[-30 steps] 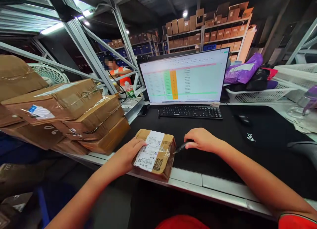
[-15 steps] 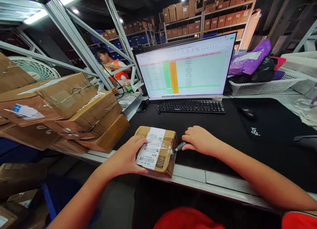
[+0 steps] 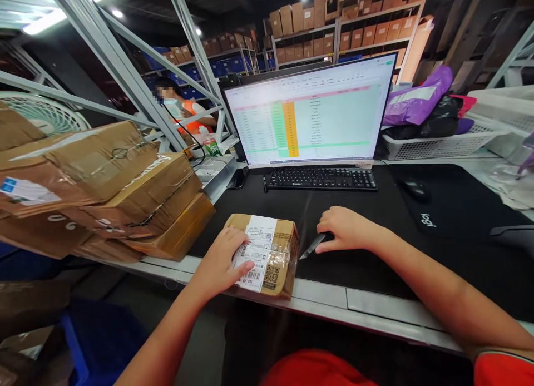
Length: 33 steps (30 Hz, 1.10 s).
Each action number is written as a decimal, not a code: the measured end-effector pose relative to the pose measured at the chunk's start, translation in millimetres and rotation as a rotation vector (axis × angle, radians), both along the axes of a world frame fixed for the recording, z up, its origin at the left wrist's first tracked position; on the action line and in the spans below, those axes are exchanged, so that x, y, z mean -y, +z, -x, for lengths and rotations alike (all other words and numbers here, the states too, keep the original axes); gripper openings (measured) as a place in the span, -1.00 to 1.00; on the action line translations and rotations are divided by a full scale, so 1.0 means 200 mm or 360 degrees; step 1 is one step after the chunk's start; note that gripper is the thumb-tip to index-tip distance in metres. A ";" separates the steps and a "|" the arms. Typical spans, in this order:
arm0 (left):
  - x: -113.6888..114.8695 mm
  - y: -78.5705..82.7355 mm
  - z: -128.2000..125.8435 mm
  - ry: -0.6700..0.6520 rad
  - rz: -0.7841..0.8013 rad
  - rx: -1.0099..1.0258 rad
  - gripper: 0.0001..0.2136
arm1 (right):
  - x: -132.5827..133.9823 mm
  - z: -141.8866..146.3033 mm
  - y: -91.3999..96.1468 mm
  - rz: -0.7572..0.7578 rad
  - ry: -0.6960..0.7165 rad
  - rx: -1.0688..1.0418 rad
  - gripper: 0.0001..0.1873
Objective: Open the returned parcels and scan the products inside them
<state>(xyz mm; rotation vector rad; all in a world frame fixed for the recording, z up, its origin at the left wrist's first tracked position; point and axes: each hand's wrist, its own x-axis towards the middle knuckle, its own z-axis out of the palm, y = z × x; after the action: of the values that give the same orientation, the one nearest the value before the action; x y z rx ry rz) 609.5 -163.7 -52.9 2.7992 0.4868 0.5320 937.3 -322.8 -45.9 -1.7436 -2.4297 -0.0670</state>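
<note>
The left hand [image 3: 219, 258] lay palm down on a small cardboard parcel [image 3: 286, 233], fingers loosely spread across the shipping label [image 3: 261, 233], not pinching anything. The right hand [image 3: 346, 229] was curled shut around a slim black tool [image 3: 315, 245], maybe a box cutter, too small to tell. The tool's tip pointed left, just beside the parcel's taped right edge; contact unclear.

Parcel sat flat at the near edge of a black desk mat [image 3: 354, 275], close to the bench's metal edge [image 3: 367, 300], between the hands. Clear tape crossed it, and a QR code [image 3: 271, 276] showed on the label.

Left of it, a stack of taped cardboard cartons [image 3: 137, 191] stood close by. Far of the parcel were a black keyboard [image 3: 321, 179] and a monitor [image 3: 308, 110] showing a spreadsheet. A black mouse [image 3: 415, 190] lay on a separate mat to the right. Farther right, a white plastic basket [image 3: 434, 147] held a purple mailer bag [image 3: 417, 99]. Far left, beyond the steel rack [image 3: 125, 74], stood a co-worker in an orange vest [image 3: 187, 122]. Shelves of brown boxes [image 3: 371, 35] lined the far wall.
</note>
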 end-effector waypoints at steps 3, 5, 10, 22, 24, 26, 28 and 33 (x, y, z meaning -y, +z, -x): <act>-0.01 0.01 0.00 -0.0016 0.0009 -0.0012 -0.57 | 0.00 0.12 -0.02 -0.0006 0.0154 -0.0091 -0.38; -0.01 0.00 0.01 -0.0038 0.0012 -0.0019 -0.54 | -0.01 0.16 -0.02 -0.0105 0.0149 -0.0094 -0.37; -0.02 -0.01 0.02 -0.0141 0.0024 0.0074 -0.53 | -0.06 0.08 -0.02 -0.0302 -0.0034 0.0042 -0.34; 0.01 -0.01 0.00 0.0038 -0.0131 0.0093 -0.65 | 0.03 -0.39 0.09 -0.0044 -0.1255 -0.0193 -0.36; 0.01 -0.01 0.00 0.0068 -0.0162 0.0105 -0.65 | 0.09 -0.58 0.07 -0.0102 -0.1716 -0.0208 -0.39; 0.01 -0.02 0.00 0.0078 -0.0184 0.0136 -0.66 | 0.14 -0.73 0.03 -0.0131 -0.2057 -0.0252 -0.44; 0.01 -0.02 0.00 0.0076 -0.0196 0.0173 -0.68 | 0.17 -0.82 -0.03 -0.0163 -0.2255 -0.0305 -0.51; 0.00 -0.05 0.01 0.0036 -0.0234 0.0273 -0.71 | 0.17 -0.83 -0.14 -0.0236 -0.2337 -0.0274 -0.51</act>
<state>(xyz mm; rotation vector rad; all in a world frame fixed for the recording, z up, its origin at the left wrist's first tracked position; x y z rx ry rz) 607.0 -162.7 -62.2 2.8538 0.4608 0.8359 1103.9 -356.4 -73.1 -2.7867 -0.5783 -0.2183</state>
